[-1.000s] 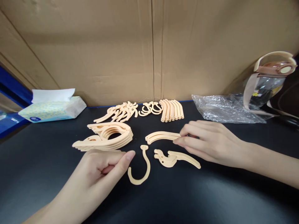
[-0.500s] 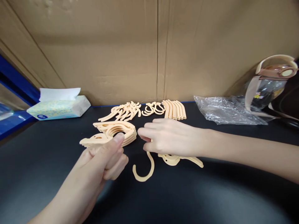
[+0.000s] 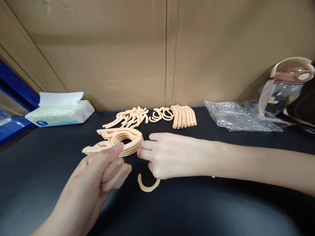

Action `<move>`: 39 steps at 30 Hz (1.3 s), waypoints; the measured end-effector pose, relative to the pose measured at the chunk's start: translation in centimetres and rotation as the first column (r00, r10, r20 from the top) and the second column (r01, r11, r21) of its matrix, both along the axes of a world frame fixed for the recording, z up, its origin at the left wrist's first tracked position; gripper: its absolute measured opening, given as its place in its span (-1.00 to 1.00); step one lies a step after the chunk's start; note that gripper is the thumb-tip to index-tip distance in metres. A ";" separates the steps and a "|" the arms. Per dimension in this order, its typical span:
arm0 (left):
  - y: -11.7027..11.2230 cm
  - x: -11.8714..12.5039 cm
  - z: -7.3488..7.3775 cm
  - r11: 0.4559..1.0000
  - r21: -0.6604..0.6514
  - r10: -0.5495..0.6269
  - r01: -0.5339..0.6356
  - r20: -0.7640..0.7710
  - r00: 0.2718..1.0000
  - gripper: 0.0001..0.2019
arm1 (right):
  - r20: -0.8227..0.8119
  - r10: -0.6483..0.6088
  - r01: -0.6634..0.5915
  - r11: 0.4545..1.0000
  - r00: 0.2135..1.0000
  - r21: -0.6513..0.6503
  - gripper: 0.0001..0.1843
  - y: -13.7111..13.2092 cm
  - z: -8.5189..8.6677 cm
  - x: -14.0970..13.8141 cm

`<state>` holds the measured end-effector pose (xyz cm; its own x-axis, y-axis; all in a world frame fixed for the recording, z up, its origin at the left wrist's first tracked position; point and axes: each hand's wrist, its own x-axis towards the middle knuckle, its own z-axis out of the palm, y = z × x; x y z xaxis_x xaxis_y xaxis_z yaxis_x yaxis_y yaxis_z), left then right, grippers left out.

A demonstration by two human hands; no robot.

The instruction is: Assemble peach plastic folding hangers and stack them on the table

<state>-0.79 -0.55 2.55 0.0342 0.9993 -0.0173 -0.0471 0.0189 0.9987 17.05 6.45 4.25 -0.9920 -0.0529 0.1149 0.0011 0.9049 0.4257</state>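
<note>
Low at the left, my left hand (image 3: pixel 97 175) is closed, thumb laid along the curled index finger; anything inside it is hidden. Just past it lies a stack of cream folded plastic hangers (image 3: pixel 135 147). My right hand (image 3: pixel 169 157) is closed too, knuckles up, its fingers reaching toward that stack. What it may hold is out of sight. A loose cream hanger hook (image 3: pixel 148 189) lies on the black table, partly covered by this hand. A small cream tip (image 3: pixel 213 177) shows below the right forearm.
At the back sit a pile of cream hanger parts (image 3: pixel 133 118), several cream hooks (image 3: pixel 162 114) and a row of curved hanger arms (image 3: pixel 184 116). A tissue pack (image 3: pixel 60 113) stands left. Clear plastic wrap (image 3: pixel 236 114) and a strapped bottle (image 3: pixel 285 88) are right.
My right hand has moved toward me and slightly left, now covering more of the hook and the piece beside it. Additional arm ends show in the back row. My left hand shifted slightly left.
</note>
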 end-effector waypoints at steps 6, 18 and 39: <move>0.2 0.2 0.1 1.000 0.009 0.026 -0.026 0.006 1.000 -0.31 | -0.005 0.104 -0.103 0.986 0.995 0.131 -0.71 0.6 -0.3 -0.3; -0.3 0.5 -0.7 0.990 -0.012 -0.141 0.141 -0.108 0.984 -0.32 | -0.403 -0.283 0.186 0.947 0.870 -0.262 -0.81 1.5 -0.5 8.4; 0.3 0.9 -1.4 0.952 0.012 -0.267 0.306 -0.455 0.849 -0.42 | -0.069 -0.868 -0.210 -0.041 0.492 -0.977 -0.70 0.9 -4.1 10.5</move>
<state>0.11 -0.22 1.20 0.3278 0.9446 -0.0186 0.3951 -0.1192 0.9109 27.51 7.30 0.19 -0.3794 0.9201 0.0970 0.1701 0.1724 -0.9702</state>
